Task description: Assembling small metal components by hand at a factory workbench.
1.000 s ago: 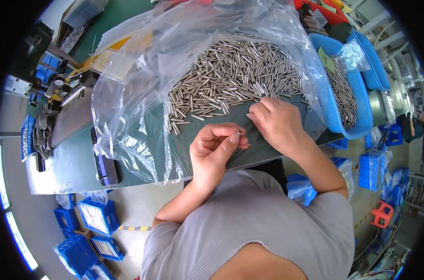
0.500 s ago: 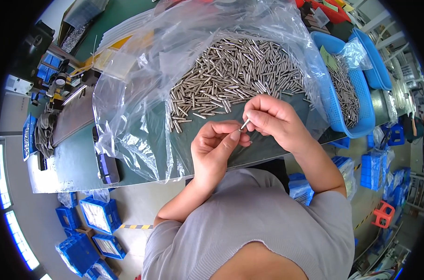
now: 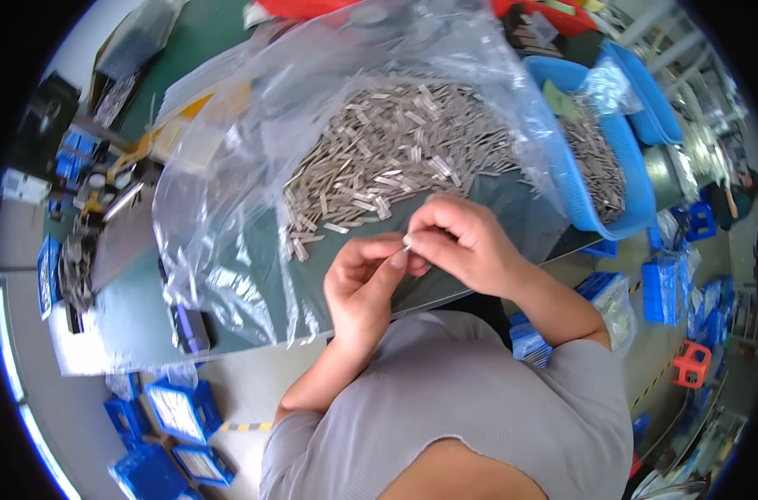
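We see the left hand (image 3: 358,292) and the right hand (image 3: 462,242) brought together over the near part of the bench (image 3: 129,329), their fingertips meeting. On both, the grip is closed to a narrow pinch of thumb and forefinger, holding a small metal piece (image 3: 406,247) between them. It sits right at the fingertips, at the right side of the left hand and the left side of the right, and we see only a bright sliver; blur keeps us from telling whether it is one part or two. Just beyond the hands, on the far side, lies a broad heap of slim metal pins (image 3: 387,162), with clear plastic sheeting (image 3: 220,192) around it. To the right, a blue basket (image 3: 631,158) holds more pins.
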Demonstrator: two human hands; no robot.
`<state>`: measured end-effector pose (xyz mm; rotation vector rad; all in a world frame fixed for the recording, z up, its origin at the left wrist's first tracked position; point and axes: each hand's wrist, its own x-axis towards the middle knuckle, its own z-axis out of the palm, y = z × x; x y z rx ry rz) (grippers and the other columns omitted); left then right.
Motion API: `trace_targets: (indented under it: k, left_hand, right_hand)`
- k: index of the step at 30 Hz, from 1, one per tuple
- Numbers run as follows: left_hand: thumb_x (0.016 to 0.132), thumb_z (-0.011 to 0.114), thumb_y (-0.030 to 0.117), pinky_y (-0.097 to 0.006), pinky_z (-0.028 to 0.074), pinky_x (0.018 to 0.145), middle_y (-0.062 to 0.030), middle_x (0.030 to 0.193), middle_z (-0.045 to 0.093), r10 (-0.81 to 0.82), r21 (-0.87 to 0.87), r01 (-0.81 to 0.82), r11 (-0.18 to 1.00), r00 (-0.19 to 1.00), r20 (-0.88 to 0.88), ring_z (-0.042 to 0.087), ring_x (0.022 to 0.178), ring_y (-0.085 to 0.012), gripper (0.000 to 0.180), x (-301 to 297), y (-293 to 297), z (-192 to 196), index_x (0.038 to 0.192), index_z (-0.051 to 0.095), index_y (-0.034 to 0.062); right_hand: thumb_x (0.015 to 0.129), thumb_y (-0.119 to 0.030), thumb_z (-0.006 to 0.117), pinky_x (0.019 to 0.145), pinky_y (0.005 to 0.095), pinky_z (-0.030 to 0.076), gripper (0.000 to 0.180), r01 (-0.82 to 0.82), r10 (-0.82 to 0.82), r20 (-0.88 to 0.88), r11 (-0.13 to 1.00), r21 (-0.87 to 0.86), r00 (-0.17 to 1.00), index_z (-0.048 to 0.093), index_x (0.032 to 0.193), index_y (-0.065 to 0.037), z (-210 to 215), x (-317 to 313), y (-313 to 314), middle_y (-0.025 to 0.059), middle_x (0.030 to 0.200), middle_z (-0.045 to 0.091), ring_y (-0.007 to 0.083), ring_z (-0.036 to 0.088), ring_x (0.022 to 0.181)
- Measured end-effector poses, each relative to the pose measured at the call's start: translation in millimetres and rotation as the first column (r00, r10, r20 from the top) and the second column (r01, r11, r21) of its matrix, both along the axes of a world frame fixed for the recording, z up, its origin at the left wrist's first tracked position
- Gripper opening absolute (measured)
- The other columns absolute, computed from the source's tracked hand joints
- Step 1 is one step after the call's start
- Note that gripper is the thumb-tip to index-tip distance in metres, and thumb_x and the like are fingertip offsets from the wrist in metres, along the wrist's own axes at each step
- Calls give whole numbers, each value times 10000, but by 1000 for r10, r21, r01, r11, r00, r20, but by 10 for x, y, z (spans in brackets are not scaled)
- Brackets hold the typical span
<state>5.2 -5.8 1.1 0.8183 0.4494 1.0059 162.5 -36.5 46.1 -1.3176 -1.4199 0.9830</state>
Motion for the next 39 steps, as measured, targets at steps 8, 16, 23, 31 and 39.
trace_targets:
  k: [8,16,23,31,39]
  left_hand:
    - [860,543,-59,-343,555,700,-178,967,607,48,13,-48,999,999,-9,629,759,-194,68,-61,-10,-46,920,567,-38]
    - [881,541,-27,-326,543,726,-161,989,607,8,28,-9,1000,1000,16,624,792,-185,60,-18,23,-38,941,549,-27]
    - [881,535,-33,-326,545,729,-162,993,606,16,31,-15,999,1000,-9,624,798,-182,62,-46,11,-41,942,548,-31]
    - [875,526,-54,-325,548,731,-164,1000,603,-4,4,4,1000,1000,15,623,805,-175,81,-49,6,-13,950,550,-35]
    - [881,522,-46,-323,549,729,-160,998,605,11,4,-10,1000,1000,-16,625,803,-175,83,-53,21,-5,961,542,-36]
  right_hand:
    - [828,-52,613,570,248,425,48,460,-646,328,740,491,689,593,861,-22,449,773,-191,40,750,556,116,519,632]
    - [810,-168,626,836,373,439,208,362,-575,811,782,507,105,630,1007,-101,544,1532,-301,84,1116,569,300,496,1045]
    - [752,-56,649,612,341,472,131,-2,-196,651,957,290,734,622,877,-84,260,516,-6,57,833,582,256,585,733]
    - [709,-50,680,699,351,458,154,-141,-62,757,970,201,650,628,852,-75,-78,435,284,41,832,559,238,559,809]
    - [746,-56,649,671,346,440,99,-193,-49,757,954,227,652,577,814,-50,-46,378,307,53,813,542,239,533,762]
